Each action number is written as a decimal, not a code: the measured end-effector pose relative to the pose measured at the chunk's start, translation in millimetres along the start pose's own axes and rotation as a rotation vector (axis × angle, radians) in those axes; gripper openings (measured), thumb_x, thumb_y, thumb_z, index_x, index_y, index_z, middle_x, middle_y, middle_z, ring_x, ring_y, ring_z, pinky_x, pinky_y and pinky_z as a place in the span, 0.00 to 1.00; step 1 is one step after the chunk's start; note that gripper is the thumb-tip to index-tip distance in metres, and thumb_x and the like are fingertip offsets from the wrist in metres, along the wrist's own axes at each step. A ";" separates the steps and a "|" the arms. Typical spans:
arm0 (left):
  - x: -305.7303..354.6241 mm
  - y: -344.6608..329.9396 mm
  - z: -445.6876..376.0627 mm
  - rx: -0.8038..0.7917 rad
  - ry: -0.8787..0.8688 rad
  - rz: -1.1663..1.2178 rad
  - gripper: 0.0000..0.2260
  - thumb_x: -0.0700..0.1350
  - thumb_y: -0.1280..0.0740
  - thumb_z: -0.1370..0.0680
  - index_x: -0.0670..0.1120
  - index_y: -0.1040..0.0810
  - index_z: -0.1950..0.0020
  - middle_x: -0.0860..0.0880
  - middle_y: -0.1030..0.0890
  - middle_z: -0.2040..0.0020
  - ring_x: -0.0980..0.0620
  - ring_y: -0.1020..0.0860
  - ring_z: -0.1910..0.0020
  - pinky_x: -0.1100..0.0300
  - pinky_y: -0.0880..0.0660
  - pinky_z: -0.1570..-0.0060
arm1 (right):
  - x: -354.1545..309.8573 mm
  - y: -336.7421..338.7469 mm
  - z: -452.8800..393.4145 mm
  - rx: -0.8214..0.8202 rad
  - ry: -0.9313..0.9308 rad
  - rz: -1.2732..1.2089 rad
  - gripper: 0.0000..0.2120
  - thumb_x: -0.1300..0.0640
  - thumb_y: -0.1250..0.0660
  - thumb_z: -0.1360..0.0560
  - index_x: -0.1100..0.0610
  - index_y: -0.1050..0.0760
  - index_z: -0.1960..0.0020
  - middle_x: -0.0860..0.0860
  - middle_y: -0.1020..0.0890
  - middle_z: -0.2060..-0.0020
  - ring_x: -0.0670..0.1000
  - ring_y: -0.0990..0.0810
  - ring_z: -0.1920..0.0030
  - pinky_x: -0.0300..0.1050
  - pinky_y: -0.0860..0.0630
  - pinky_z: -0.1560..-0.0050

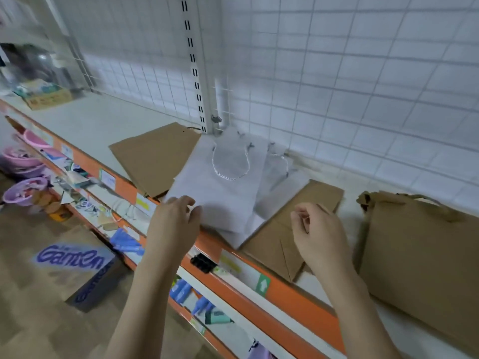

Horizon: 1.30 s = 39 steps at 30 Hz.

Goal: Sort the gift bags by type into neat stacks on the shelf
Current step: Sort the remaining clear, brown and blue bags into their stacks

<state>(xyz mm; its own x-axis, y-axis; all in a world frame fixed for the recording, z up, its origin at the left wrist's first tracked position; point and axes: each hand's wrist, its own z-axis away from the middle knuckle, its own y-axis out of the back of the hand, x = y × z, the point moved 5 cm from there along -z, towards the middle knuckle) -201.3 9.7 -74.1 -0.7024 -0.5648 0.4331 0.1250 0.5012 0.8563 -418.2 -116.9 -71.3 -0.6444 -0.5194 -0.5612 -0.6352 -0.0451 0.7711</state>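
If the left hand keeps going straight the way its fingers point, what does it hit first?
Most likely the white gift bags: the left hand sits at their near corner, fingers aimed across the stack. Whether it already touches them, I cannot tell.

1. Two bare forearms come into view from the lower edge, with no sleeve showing on either.
2. The left hand [174, 221] wears no glove, ring or band that can be seen.
3. The right hand [319, 235] is likewise ungloved, with no ring visible.
4. Neither wrist carries a watch or bracelet.
5. The picture is soft, so nails and finer marks cannot be told.
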 end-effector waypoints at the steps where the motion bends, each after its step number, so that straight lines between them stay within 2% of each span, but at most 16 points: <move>1: -6.4 -4.8 -13.0 -0.009 0.008 -0.005 0.17 0.48 0.37 0.23 0.42 0.25 0.38 0.39 0.23 0.43 0.39 0.27 0.44 0.51 0.31 0.46 | -1.4 -3.1 -3.5 0.008 -0.019 0.012 0.08 0.54 0.40 0.22 0.55 0.25 0.48 0.49 0.22 0.55 0.49 0.23 0.55 0.45 0.24 0.55; 3: -20.6 -11.8 -40.4 -0.032 0.054 -0.061 0.24 0.54 0.34 0.26 0.41 0.29 0.35 0.37 0.26 0.39 0.36 0.31 0.40 0.47 0.35 0.40 | -5.0 -8.8 -9.0 0.034 -0.062 0.041 0.08 0.55 0.40 0.22 0.56 0.25 0.50 0.50 0.22 0.57 0.50 0.23 0.55 0.47 0.25 0.55; 6: -34.8 -18.5 -75.4 -0.145 0.118 -0.116 0.37 0.63 0.32 0.32 0.38 0.33 0.35 0.34 0.28 0.41 0.35 0.31 0.39 0.47 0.37 0.40 | -11.5 -18.6 -14.1 0.085 -0.153 0.071 0.07 0.56 0.40 0.23 0.57 0.24 0.51 0.51 0.22 0.58 0.50 0.24 0.55 0.47 0.26 0.55; 8: -37.1 -19.5 -92.2 -0.254 0.120 -0.026 0.38 0.62 0.28 0.34 0.36 0.34 0.38 0.35 0.27 0.41 0.36 0.31 0.39 0.50 0.35 0.42 | -17.7 -26.3 -15.1 0.109 -0.222 0.063 0.07 0.57 0.39 0.23 0.57 0.24 0.50 0.52 0.21 0.56 0.50 0.23 0.55 0.45 0.27 0.55; 13: -48.9 -19.3 -119.5 -0.375 0.058 0.175 0.30 0.56 0.25 0.35 0.36 0.30 0.46 0.43 0.23 0.48 0.41 0.26 0.45 0.54 0.32 0.55 | -40.3 -44.2 -10.7 0.179 -0.340 0.097 0.11 0.59 0.39 0.24 0.60 0.24 0.44 0.54 0.21 0.50 0.53 0.23 0.51 0.44 0.28 0.52; 17: -48.7 -14.4 -128.9 -0.398 -0.032 0.400 0.22 0.50 0.26 0.31 0.41 0.36 0.51 0.53 0.32 0.62 0.48 0.29 0.61 0.64 0.37 0.70 | -55.3 -54.9 -2.7 0.242 -0.399 0.118 0.08 0.61 0.38 0.24 0.61 0.23 0.49 0.56 0.21 0.55 0.55 0.23 0.55 0.46 0.29 0.56; 18: -49.2 -12.9 -132.8 -0.384 -0.067 0.478 0.21 0.47 0.26 0.30 0.41 0.36 0.53 0.54 0.32 0.63 0.49 0.31 0.63 0.67 0.37 0.73 | -57.5 -56.7 -0.5 0.264 -0.421 0.120 0.08 0.61 0.38 0.25 0.61 0.23 0.48 0.56 0.21 0.55 0.55 0.23 0.54 0.45 0.30 0.56; 20: -52.2 -8.4 -141.3 -0.352 -0.126 0.602 0.16 0.44 0.28 0.28 0.43 0.36 0.56 0.54 0.31 0.64 0.50 0.29 0.66 0.64 0.35 0.73 | -60.7 -58.4 2.8 0.303 -0.476 0.120 0.09 0.59 0.38 0.25 0.60 0.23 0.47 0.55 0.21 0.54 0.55 0.23 0.53 0.44 0.31 0.56; 23: -60.4 0.5 -150.4 -0.346 -0.160 0.734 0.15 0.41 0.32 0.26 0.48 0.39 0.63 0.54 0.30 0.66 0.65 0.28 0.75 0.69 0.35 0.78 | -60.3 -61.1 5.6 0.257 -0.594 0.174 0.12 0.49 0.37 0.24 0.58 0.25 0.56 0.53 0.20 0.60 0.56 0.22 0.56 0.47 0.27 0.57; 25: -67.0 3.5 -154.3 -0.376 -0.179 0.807 0.11 0.42 0.33 0.24 0.47 0.35 0.63 0.53 0.27 0.67 0.67 0.28 0.76 0.70 0.33 0.77 | -59.7 -62.4 7.0 0.182 -0.672 0.209 0.21 0.40 0.38 0.27 0.58 0.30 0.66 0.52 0.24 0.71 0.55 0.23 0.66 0.48 0.29 0.67; 27: -70.0 4.3 -155.5 -0.426 -0.192 0.854 0.06 0.42 0.34 0.24 0.44 0.30 0.58 0.51 0.22 0.65 0.61 0.24 0.70 0.65 0.29 0.72 | -63.0 -63.2 7.1 0.127 -0.746 0.216 0.27 0.33 0.39 0.30 0.57 0.35 0.69 0.52 0.28 0.74 0.53 0.27 0.71 0.44 0.35 0.73; 29: -68.8 3.8 -153.8 -0.462 -0.213 0.872 0.04 0.42 0.35 0.23 0.44 0.29 0.57 0.50 0.22 0.65 0.57 0.24 0.69 0.63 0.28 0.70 | -61.4 -68.2 4.8 0.048 -0.806 0.231 0.30 0.29 0.40 0.33 0.59 0.33 0.67 0.52 0.26 0.71 0.52 0.27 0.70 0.42 0.36 0.72; 31: -65.7 3.3 -150.8 -0.485 -0.231 0.896 0.06 0.41 0.35 0.23 0.46 0.29 0.59 0.51 0.23 0.66 0.59 0.24 0.70 0.64 0.29 0.70 | -59.0 -74.4 1.1 -0.018 -0.826 0.188 0.36 0.26 0.40 0.38 0.61 0.28 0.59 0.53 0.26 0.64 0.54 0.26 0.64 0.42 0.34 0.67; 34: -61.1 -2.0 -150.4 -0.530 -0.221 0.910 0.05 0.41 0.34 0.24 0.48 0.27 0.59 0.50 0.20 0.63 0.53 0.21 0.65 0.54 0.26 0.64 | -55.7 -72.3 -0.3 0.034 -0.822 0.066 0.40 0.28 0.34 0.40 0.63 0.28 0.49 0.55 0.25 0.61 0.55 0.25 0.62 0.41 0.33 0.66; 36: -54.4 -3.5 -149.5 -0.541 -0.209 0.949 0.04 0.41 0.34 0.24 0.48 0.26 0.57 0.51 0.18 0.60 0.57 0.20 0.65 0.55 0.25 0.63 | -60.0 -59.0 3.2 0.124 -0.804 0.003 0.32 0.37 0.29 0.36 0.64 0.30 0.48 0.52 0.28 0.65 0.51 0.29 0.68 0.39 0.35 0.70; 39: -35.9 -2.0 -142.0 -0.542 -0.213 1.033 0.04 0.39 0.34 0.24 0.48 0.24 0.54 0.51 0.17 0.62 0.60 0.21 0.68 0.58 0.24 0.64 | -66.4 -33.4 14.6 0.228 -0.720 -0.052 0.21 0.50 0.34 0.26 0.58 0.36 0.38 0.51 0.27 0.55 0.49 0.29 0.59 0.44 0.32 0.59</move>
<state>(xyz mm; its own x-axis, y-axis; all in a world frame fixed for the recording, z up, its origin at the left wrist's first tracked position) -76.8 -64.1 -51.4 -0.1903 0.0902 0.9776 0.9459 0.2835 0.1579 -360.4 -68.4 -64.1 -0.6801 0.1677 -0.7137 -0.6945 0.1643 0.7004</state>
